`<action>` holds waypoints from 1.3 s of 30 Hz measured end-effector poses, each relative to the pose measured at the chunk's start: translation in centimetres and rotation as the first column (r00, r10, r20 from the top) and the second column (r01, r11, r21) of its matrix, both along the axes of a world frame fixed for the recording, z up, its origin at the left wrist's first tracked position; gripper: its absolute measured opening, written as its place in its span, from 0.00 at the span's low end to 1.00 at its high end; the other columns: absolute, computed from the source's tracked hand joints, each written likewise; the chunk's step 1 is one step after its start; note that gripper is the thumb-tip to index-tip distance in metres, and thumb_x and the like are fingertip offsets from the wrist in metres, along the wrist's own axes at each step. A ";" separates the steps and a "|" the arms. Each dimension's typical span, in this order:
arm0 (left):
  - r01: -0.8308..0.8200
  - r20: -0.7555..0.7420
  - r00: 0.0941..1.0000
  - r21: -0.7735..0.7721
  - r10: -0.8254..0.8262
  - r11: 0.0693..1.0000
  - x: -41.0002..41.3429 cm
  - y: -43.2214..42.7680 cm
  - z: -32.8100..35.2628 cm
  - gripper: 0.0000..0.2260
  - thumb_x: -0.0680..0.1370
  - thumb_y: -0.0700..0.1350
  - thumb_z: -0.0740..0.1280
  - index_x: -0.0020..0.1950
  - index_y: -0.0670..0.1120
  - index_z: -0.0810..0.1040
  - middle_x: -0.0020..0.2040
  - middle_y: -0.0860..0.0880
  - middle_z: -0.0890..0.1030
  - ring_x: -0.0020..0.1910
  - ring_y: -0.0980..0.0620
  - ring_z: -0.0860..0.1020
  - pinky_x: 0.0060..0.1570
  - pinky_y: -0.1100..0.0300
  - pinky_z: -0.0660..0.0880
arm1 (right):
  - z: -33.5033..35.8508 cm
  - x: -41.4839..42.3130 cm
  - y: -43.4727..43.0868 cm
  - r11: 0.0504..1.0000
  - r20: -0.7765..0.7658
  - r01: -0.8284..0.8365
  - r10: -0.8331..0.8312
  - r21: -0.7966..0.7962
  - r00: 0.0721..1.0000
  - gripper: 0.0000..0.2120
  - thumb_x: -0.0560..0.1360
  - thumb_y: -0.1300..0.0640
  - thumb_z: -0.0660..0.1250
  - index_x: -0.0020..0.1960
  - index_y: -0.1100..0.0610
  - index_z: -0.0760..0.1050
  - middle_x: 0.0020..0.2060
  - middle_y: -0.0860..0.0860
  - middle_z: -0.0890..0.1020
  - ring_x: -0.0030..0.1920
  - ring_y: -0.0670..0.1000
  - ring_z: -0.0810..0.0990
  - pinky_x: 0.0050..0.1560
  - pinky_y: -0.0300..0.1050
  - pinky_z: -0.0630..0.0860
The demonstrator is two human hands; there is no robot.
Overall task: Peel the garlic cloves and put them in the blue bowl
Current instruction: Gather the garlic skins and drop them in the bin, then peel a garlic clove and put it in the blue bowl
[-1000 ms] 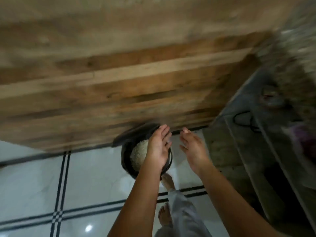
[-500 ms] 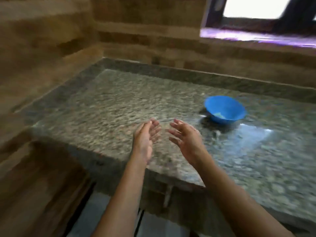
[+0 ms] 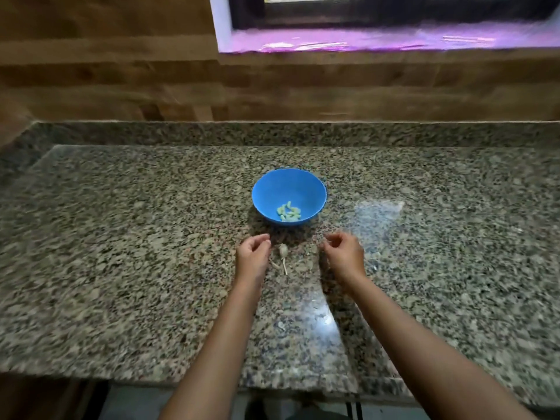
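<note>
Advanced toward the blue bowl (image 3: 288, 186), left hand (image 3: 253, 256) and right hand (image 3: 344, 256) hang loosely curled, empty. Garlic clove (image 3: 283, 251) lies between them, nearer left, stalk toward the wrists.

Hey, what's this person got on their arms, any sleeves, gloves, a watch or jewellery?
Nothing worn shows. The left forearm and right forearm are bare from the bottom edge of the picture to the wrists: no sleeves, gloves, watch or bracelet. The fingers look bare too, though the picture is too blurred to rule out a thin ring.
</note>
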State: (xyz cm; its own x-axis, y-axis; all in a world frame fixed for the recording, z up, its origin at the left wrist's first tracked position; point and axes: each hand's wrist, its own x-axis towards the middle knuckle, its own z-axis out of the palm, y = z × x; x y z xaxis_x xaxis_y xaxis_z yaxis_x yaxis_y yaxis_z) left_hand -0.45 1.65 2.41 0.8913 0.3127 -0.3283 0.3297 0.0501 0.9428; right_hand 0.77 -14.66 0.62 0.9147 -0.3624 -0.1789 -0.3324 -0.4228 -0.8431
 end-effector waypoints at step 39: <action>0.389 0.018 0.921 -0.044 -0.389 0.920 -1.0 -0.2 0.0 0.06 0.77 0.44 0.66 0.47 0.42 0.80 0.40 0.47 0.80 0.38 0.52 0.77 0.38 0.62 0.76 | 4.6 -3.7 2.3 0.916 0.128 -0.196 0.161 0.350 0.979 0.02 0.75 0.62 0.67 0.46 0.61 0.77 0.36 0.54 0.80 0.33 0.46 0.78 0.29 0.36 0.75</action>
